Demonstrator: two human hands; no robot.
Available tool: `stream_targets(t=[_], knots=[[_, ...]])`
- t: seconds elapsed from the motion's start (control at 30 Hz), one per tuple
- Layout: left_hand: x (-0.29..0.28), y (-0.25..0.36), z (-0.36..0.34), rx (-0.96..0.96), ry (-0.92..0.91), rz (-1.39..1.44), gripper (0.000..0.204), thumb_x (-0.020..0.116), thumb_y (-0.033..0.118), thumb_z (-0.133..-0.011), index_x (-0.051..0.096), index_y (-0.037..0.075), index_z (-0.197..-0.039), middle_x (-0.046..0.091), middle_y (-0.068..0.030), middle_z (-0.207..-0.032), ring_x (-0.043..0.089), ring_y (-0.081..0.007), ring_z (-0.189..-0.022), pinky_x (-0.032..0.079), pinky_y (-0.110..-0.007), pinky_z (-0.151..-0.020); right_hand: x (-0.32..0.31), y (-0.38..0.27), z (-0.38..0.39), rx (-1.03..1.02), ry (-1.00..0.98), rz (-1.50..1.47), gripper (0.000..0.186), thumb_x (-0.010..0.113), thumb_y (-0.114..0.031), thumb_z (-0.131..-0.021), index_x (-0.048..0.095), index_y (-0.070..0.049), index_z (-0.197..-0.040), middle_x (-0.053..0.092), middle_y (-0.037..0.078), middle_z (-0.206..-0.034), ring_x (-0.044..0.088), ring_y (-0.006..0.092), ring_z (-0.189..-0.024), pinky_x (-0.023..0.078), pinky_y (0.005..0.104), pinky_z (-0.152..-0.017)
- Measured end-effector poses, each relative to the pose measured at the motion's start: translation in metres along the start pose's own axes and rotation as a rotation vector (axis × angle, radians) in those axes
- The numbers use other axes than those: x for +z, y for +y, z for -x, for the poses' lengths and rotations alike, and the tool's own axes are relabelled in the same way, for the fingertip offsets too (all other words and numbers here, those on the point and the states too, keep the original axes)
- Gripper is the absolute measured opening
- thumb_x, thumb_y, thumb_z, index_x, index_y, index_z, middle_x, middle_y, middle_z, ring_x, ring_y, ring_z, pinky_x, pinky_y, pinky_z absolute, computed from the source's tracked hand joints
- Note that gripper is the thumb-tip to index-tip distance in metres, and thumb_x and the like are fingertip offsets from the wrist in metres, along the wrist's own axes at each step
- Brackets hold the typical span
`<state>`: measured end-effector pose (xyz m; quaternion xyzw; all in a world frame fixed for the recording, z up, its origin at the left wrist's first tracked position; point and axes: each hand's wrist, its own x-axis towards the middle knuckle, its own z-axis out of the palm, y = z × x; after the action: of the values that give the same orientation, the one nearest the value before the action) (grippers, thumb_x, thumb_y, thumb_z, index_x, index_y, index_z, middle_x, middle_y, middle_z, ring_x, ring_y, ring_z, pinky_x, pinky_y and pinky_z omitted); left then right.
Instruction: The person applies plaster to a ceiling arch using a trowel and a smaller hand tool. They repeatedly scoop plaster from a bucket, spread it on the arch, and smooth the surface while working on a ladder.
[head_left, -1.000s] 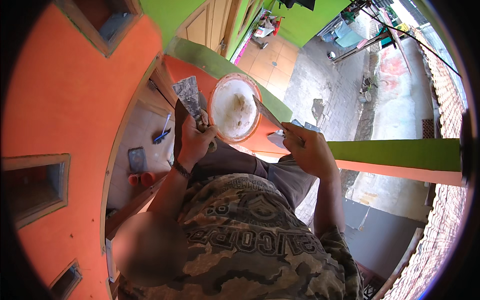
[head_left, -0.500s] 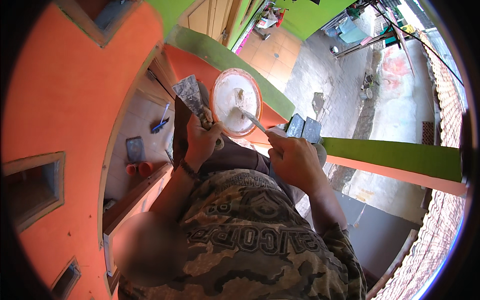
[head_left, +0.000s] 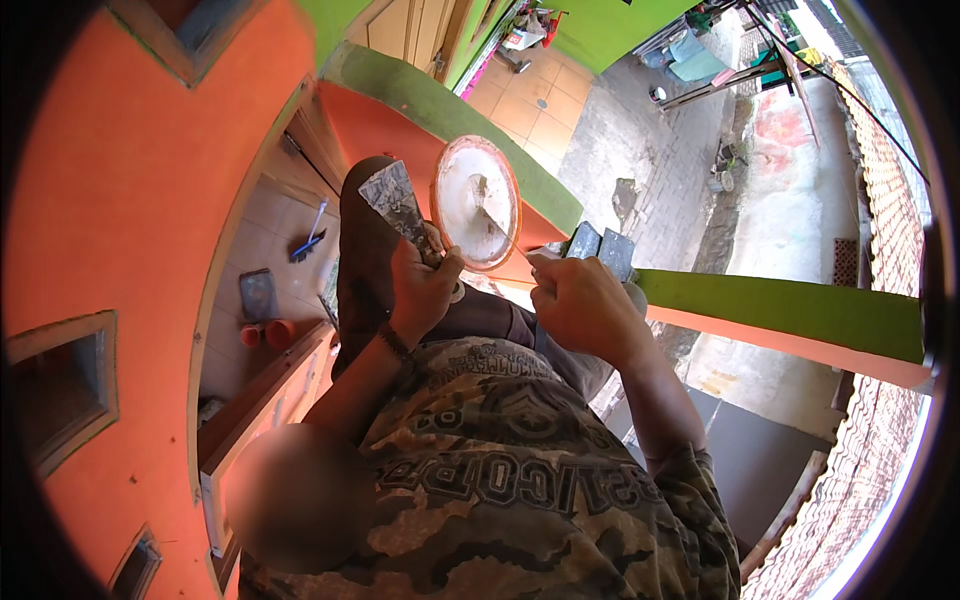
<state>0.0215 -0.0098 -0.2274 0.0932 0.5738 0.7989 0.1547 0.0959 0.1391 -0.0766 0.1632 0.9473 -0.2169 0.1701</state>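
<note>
My left hand (head_left: 425, 285) is closed round the handle of a wide putty knife (head_left: 390, 192), its flat blade smeared with grey-white residue and pointing up to the left. The thumb of that hand lies at the lower rim of a round, shallow dish with an orange rim (head_left: 435, 205), which is tilted toward me. Whitish paste (head_left: 480, 188) coats the inside of the dish. Closed at the right of the dish, my right hand (head_left: 590, 305) grips a narrow spatula (head_left: 526, 253). Little of its blade shows, seen nearly edge-on by the rim; the handle is hidden in the fist.
A low orange wall with a green top (head_left: 410, 85) runs behind the dish. Dark grey blocks (head_left: 600, 245) lie beyond my right hand. A green-topped beam (head_left: 780, 303) extends right. On the left stands an orange wall (head_left: 150, 220); a blue broom (head_left: 308, 245) lies on the tiled floor.
The spatula has drawn back from the paste toward the dish's right rim, and its blade has turned. The left hand and wide putty knife have shifted slightly right and down.
</note>
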Motion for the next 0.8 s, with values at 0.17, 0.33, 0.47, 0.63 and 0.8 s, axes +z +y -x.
stream_targets(t=[0.17,0.33,0.47,0.63,0.8], knots=[[0.002,0.011,0.001,-0.129,-0.029,0.049,0.021,0.062,-0.005,-0.077,0.045,0.007,-0.082,0.046,0.0025,-0.072,0.040,-0.0009,-0.058,0.037,-0.019,-0.049,-0.010,-0.008,-0.005,-0.010,-0.127,-0.090,0.023,0.051,-0.014,-0.081,0.062,-0.001,-0.096,0.057,0.023,-0.068,0.057,0.0351,-0.063,0.043,0.0402,-0.060],[0.000,0.013,0.001,-0.099,0.004,-0.038,0.018,0.061,-0.002,-0.078,0.045,0.006,-0.080,0.047,0.0014,-0.069,0.041,-0.0011,-0.059,0.037,-0.020,-0.050,-0.034,-0.008,-0.014,0.084,-0.226,-0.366,0.035,0.056,-0.019,-0.087,0.059,0.002,-0.114,0.060,0.002,-0.068,0.049,0.0038,-0.062,0.044,0.0250,-0.058],[-0.001,0.007,0.004,0.004,-0.018,-0.111,0.016,0.061,-0.001,-0.078,0.045,0.004,-0.080,0.048,0.0004,-0.065,0.043,-0.0023,-0.056,0.037,-0.021,-0.047,-0.050,-0.017,-0.027,0.140,-0.163,-0.338,0.021,0.050,-0.011,-0.080,0.065,-0.001,-0.091,0.055,0.022,-0.065,0.055,0.0319,-0.059,0.044,0.0384,-0.060],[-0.011,-0.017,0.004,0.042,-0.095,-0.209,0.017,0.059,-0.002,-0.077,0.043,0.002,-0.082,0.043,-0.0010,-0.064,0.041,-0.0045,-0.051,0.035,-0.023,-0.046,-0.056,-0.012,-0.054,-0.212,-0.142,0.032,0.011,0.058,-0.011,-0.075,0.064,-0.003,-0.080,0.059,0.009,-0.063,0.054,0.0197,-0.055,0.046,0.0320,-0.053],[-0.020,-0.012,-0.004,0.031,-0.151,-0.233,0.016,0.058,-0.002,-0.077,0.044,0.002,-0.083,0.044,-0.0010,-0.066,0.042,-0.0045,-0.054,0.036,-0.022,-0.047,-0.051,-0.017,-0.063,-0.191,-0.219,-0.114,0.026,0.056,-0.014,-0.079,0.067,-0.003,-0.100,0.056,0.010,-0.056,0.048,0.0119,-0.044,0.040,0.0311,-0.045]])
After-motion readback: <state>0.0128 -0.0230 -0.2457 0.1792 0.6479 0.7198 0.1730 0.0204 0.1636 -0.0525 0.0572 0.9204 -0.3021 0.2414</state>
